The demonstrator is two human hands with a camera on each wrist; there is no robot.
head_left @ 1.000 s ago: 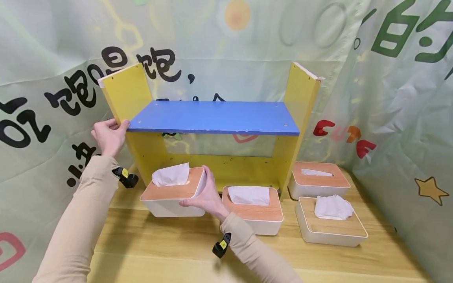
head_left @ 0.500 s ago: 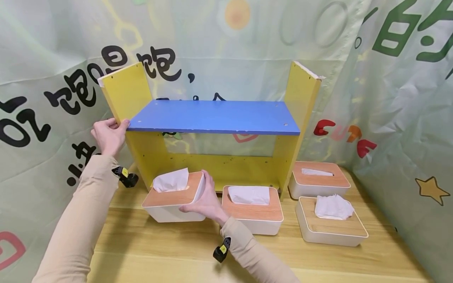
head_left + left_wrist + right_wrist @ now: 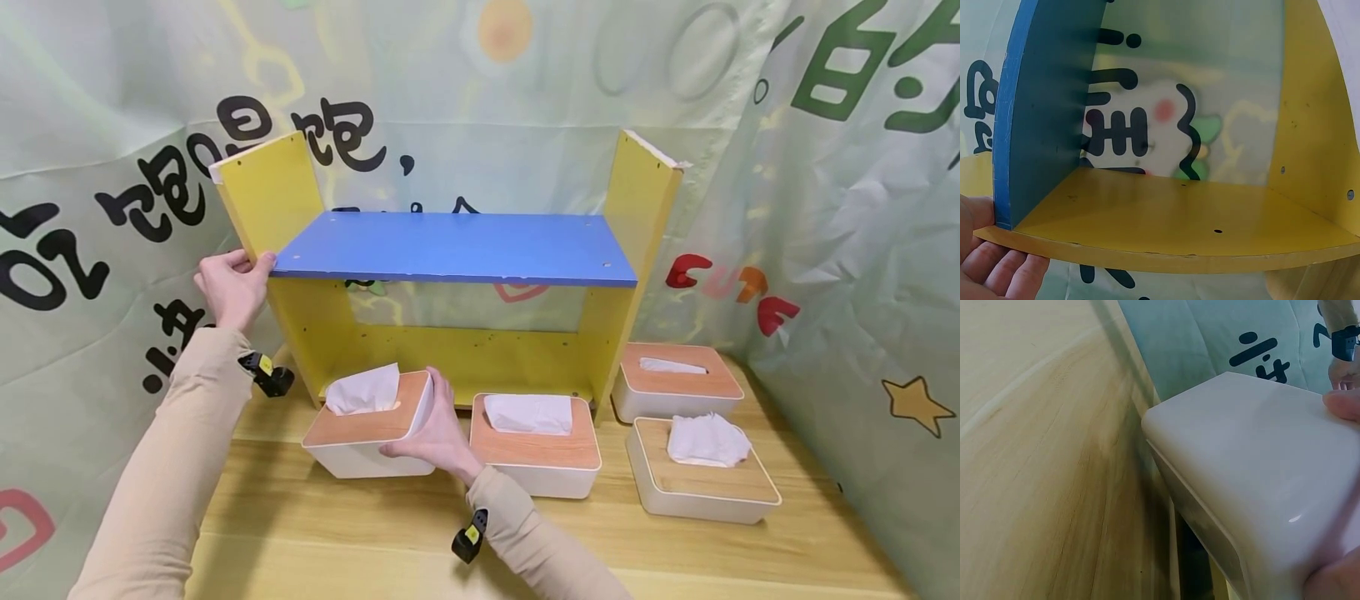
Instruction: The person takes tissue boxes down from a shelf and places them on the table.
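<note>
My right hand (image 3: 438, 429) grips a tissue box (image 3: 367, 460) by its right end, thumb on the front wall and fingers on the far side. The box is white with a wood-look lid, and a white tissue (image 3: 365, 390) sticks out of its slot. In the right wrist view, the white wall of the box fills much of the picture, with a dark gap along its lower edge. My left hand (image 3: 232, 292) pinches the left side panel (image 3: 273, 187) of a yellow shelf unit where the blue board (image 3: 450, 246) meets it. The left wrist view shows fingers under that panel's edge.
Just right of my right hand stands another tissue box (image 3: 536, 479). Two more, a rear tissue box (image 3: 675, 404) and a front tissue box (image 3: 705, 502), stand at the right. All rest on a wooden table (image 3: 360, 542). A printed cloth (image 3: 847, 250) hangs behind and beside.
The tissue box in my right hand has come down and slightly toward me, in front of the shelf unit. My left hand stays at the side panel.
</note>
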